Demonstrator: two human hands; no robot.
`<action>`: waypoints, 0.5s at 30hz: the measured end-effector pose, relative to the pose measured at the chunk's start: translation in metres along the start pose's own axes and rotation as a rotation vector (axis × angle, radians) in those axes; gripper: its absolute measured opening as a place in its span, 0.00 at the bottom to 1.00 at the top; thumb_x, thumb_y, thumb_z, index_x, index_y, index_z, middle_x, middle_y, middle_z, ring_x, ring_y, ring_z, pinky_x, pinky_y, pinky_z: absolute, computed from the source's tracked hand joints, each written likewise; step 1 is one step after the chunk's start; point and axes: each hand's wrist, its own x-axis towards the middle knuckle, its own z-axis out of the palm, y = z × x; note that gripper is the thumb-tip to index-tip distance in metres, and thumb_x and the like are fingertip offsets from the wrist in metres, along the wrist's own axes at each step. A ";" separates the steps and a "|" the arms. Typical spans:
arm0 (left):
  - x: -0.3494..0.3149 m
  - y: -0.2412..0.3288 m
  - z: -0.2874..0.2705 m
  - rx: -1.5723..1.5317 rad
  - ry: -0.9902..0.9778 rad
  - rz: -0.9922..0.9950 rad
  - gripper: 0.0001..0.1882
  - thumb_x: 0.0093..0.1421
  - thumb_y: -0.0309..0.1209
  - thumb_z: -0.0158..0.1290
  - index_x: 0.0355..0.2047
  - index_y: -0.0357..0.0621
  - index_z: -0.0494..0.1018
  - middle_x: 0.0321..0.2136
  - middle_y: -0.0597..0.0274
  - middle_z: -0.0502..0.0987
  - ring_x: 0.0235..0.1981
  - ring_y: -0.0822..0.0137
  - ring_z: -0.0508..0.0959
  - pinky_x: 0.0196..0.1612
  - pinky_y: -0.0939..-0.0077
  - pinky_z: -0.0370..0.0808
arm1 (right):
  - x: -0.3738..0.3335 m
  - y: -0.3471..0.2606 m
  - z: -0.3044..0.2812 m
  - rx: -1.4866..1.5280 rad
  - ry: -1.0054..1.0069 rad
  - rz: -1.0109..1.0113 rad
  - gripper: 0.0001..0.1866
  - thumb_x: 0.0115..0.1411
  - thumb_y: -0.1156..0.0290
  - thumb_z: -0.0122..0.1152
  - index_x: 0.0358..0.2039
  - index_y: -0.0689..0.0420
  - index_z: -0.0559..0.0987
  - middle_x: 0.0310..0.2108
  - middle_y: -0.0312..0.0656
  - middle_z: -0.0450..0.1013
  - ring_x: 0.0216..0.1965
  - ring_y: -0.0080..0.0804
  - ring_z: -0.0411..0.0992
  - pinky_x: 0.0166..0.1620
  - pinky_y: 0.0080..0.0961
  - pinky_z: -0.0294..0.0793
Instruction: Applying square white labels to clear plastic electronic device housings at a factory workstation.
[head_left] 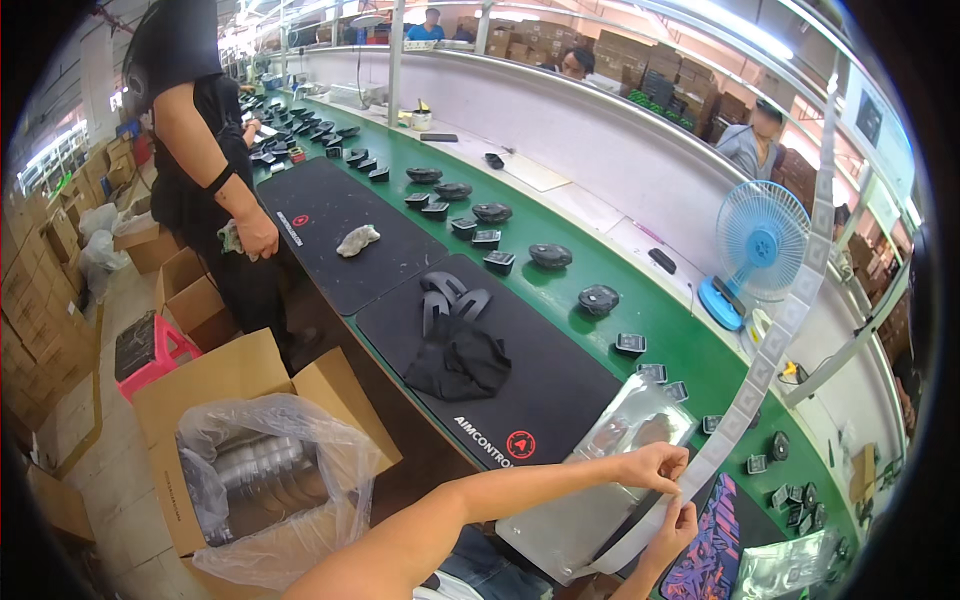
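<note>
A long whitish strip of square labels [745, 400] runs down from the upper right to my hands. My left hand [652, 468] is closed in a pinch at the strip's edge. Just below it, my right hand [672, 540] pinches the same strip, its fingertips close to the left ones. Whether a single label is lifted off the strip is too small to tell. Beneath my left forearm lie clear plastic bags [640, 415]. A purple patterned mat [718, 535] is beside my right hand.
Black mats [560, 365] cover the green bench, with a black cloth [460, 358] and curved black parts [455, 296] on them. Small black devices [550, 256] line the bench. A blue fan [760, 245] stands far right. An open carton [290, 370] sits left; a co-worker [190, 150] stands beyond.
</note>
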 end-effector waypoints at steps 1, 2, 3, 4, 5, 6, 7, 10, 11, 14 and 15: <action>-0.001 0.000 -0.001 -0.025 -0.007 0.026 0.13 0.56 0.24 0.63 0.30 0.41 0.67 0.25 0.71 0.67 0.25 0.80 0.67 0.27 0.80 0.66 | 0.001 0.000 0.002 0.004 0.008 0.017 0.21 0.72 0.66 0.57 0.21 0.58 0.66 0.22 0.25 0.60 0.26 0.12 0.53 0.27 0.18 0.50; -0.001 -0.001 0.000 -0.006 -0.004 0.033 0.12 0.56 0.24 0.63 0.35 0.39 0.70 0.25 0.71 0.67 0.26 0.80 0.68 0.29 0.80 0.67 | 0.002 0.000 0.004 0.009 0.015 0.034 0.21 0.72 0.66 0.57 0.21 0.57 0.66 0.22 0.25 0.60 0.26 0.12 0.53 0.27 0.18 0.50; -0.002 -0.002 -0.001 0.015 0.000 0.041 0.13 0.56 0.23 0.62 0.40 0.37 0.72 0.25 0.71 0.68 0.27 0.80 0.69 0.30 0.80 0.68 | 0.003 0.000 0.005 0.038 0.019 0.092 0.21 0.72 0.64 0.57 0.21 0.57 0.67 0.22 0.25 0.60 0.25 0.12 0.53 0.27 0.18 0.50; -0.002 -0.003 -0.001 0.036 0.004 0.050 0.16 0.56 0.23 0.61 0.45 0.35 0.74 0.26 0.71 0.68 0.27 0.79 0.69 0.31 0.80 0.69 | 0.003 0.001 0.005 0.046 0.010 0.060 0.21 0.73 0.64 0.57 0.22 0.57 0.67 0.22 0.25 0.60 0.25 0.12 0.53 0.27 0.18 0.50; -0.002 -0.004 -0.002 0.087 -0.036 0.016 0.20 0.57 0.23 0.61 0.50 0.35 0.73 0.31 0.67 0.72 0.31 0.78 0.72 0.36 0.80 0.71 | 0.003 0.001 0.006 0.054 0.007 0.058 0.21 0.73 0.64 0.57 0.22 0.57 0.67 0.22 0.25 0.61 0.25 0.12 0.53 0.27 0.18 0.50; -0.002 -0.005 -0.003 0.135 -0.079 -0.019 0.24 0.58 0.24 0.60 0.56 0.35 0.72 0.37 0.63 0.76 0.35 0.76 0.74 0.41 0.79 0.73 | 0.003 0.001 0.006 0.078 -0.016 0.066 0.21 0.73 0.64 0.57 0.22 0.57 0.67 0.22 0.25 0.61 0.25 0.12 0.53 0.27 0.18 0.51; -0.002 -0.006 -0.004 0.199 -0.110 -0.088 0.28 0.59 0.24 0.59 0.62 0.35 0.70 0.43 0.59 0.80 0.38 0.75 0.76 0.46 0.79 0.75 | 0.002 0.000 0.005 0.067 -0.005 0.055 0.20 0.73 0.64 0.57 0.23 0.58 0.69 0.22 0.25 0.62 0.25 0.12 0.54 0.27 0.17 0.52; -0.002 -0.007 -0.006 -0.021 -0.104 -0.131 0.29 0.60 0.22 0.57 0.63 0.30 0.68 0.45 0.57 0.80 0.42 0.73 0.78 0.50 0.76 0.76 | -0.003 -0.005 0.004 0.096 -0.029 0.027 0.17 0.72 0.64 0.57 0.27 0.60 0.73 0.23 0.26 0.65 0.25 0.12 0.58 0.28 0.17 0.55; -0.001 -0.007 -0.006 -0.017 -0.067 -0.161 0.28 0.61 0.23 0.57 0.62 0.27 0.68 0.47 0.55 0.80 0.46 0.72 0.78 0.51 0.75 0.76 | -0.005 -0.007 0.004 0.108 -0.033 0.006 0.16 0.72 0.64 0.57 0.29 0.61 0.75 0.24 0.27 0.67 0.26 0.12 0.59 0.28 0.17 0.56; -0.002 -0.006 -0.005 -0.163 -0.001 -0.127 0.28 0.62 0.23 0.57 0.61 0.27 0.68 0.46 0.55 0.80 0.47 0.72 0.78 0.52 0.75 0.76 | -0.010 -0.012 0.005 0.174 -0.064 0.043 0.14 0.71 0.65 0.59 0.33 0.63 0.78 0.25 0.27 0.69 0.27 0.13 0.61 0.30 0.16 0.57; -0.002 -0.004 -0.007 -0.094 -0.030 -0.192 0.27 0.63 0.25 0.57 0.63 0.32 0.68 0.48 0.58 0.80 0.47 0.74 0.78 0.51 0.75 0.76 | -0.010 -0.013 0.005 0.217 -0.078 0.075 0.13 0.70 0.65 0.60 0.34 0.64 0.79 0.26 0.28 0.70 0.28 0.13 0.62 0.30 0.16 0.58</action>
